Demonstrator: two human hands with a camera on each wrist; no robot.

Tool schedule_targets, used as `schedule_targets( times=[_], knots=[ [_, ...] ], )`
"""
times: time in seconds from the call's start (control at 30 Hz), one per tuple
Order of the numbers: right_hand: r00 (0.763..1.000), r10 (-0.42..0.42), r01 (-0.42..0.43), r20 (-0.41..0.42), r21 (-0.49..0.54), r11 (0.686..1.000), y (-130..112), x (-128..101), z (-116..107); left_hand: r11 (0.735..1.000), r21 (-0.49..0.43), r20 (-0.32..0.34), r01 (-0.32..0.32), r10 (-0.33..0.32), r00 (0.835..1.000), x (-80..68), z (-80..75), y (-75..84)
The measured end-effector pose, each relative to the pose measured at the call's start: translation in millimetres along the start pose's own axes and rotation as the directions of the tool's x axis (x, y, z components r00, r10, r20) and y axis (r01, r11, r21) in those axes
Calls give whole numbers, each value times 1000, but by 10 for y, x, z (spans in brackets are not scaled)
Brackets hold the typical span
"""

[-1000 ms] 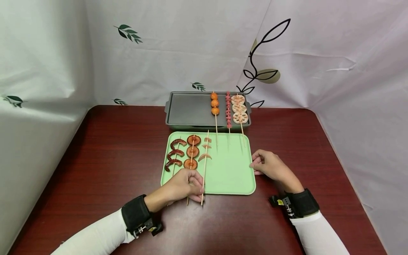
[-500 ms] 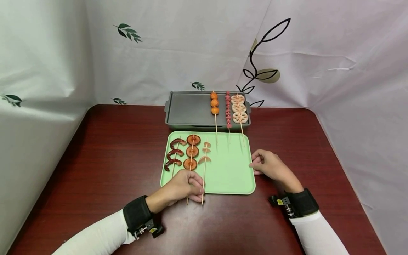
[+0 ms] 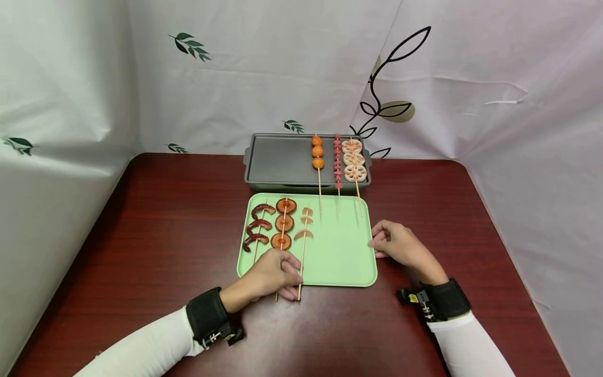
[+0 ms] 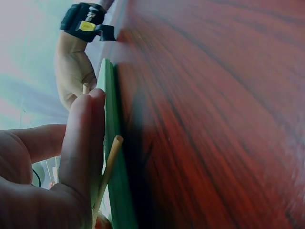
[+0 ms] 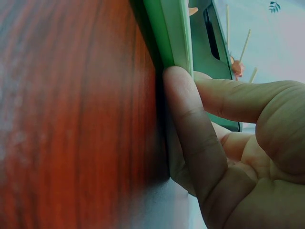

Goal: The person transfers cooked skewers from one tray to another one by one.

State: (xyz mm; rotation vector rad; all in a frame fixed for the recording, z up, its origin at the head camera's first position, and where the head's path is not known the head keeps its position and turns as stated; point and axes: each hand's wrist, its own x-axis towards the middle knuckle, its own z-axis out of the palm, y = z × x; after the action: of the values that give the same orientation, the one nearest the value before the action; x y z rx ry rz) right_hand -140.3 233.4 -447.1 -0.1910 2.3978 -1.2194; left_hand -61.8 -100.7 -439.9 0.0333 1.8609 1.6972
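My left hand pinches the lower stick of a skewer with pale pink curved pieces, which lies over the middle of the light green tray. Under that hand passes the stick of a mushroom-slice skewer; in the left wrist view a stick end juts past the tray rim below the fingers. Further left on the tray is a skewer of dark red curled, tentacle-like pieces. My right hand grips the tray's right rim, thumb above and a finger against its outer side in the right wrist view.
Behind the tray stands a dark grey grill pan. On its right half lie a skewer of orange balls, one of small pink pieces and one of lotus root slices, their sticks reaching over the tray. A dark red table carries everything.
The tip of the pale pink skewer has come down toward the tray, and its pieces sit slightly nearer to me. The left hand has barely shifted; the right hand keeps its place on the rim.
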Motion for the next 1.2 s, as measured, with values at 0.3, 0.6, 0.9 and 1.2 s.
schedule_targets(
  times=[0.3,0.6,0.9,1.2],
  knots=[
    [1000,-4,4,-5,-10,1000,0,0,-2,991,135,-34,-26,31,999,22,10,7],
    [1000,0,0,-5,-10,1000,-5,7,9,983,182,-31,-24,30,999,19,14,18],
    [1000,-5,5,-6,-6,1000,3,7,5,971,225,-31,-83,92,995,-22,-44,112],
    [1000,-10,10,-9,-4,1000,-3,1,6,792,515,-184,-329,477,860,-100,-201,300]
  ],
)
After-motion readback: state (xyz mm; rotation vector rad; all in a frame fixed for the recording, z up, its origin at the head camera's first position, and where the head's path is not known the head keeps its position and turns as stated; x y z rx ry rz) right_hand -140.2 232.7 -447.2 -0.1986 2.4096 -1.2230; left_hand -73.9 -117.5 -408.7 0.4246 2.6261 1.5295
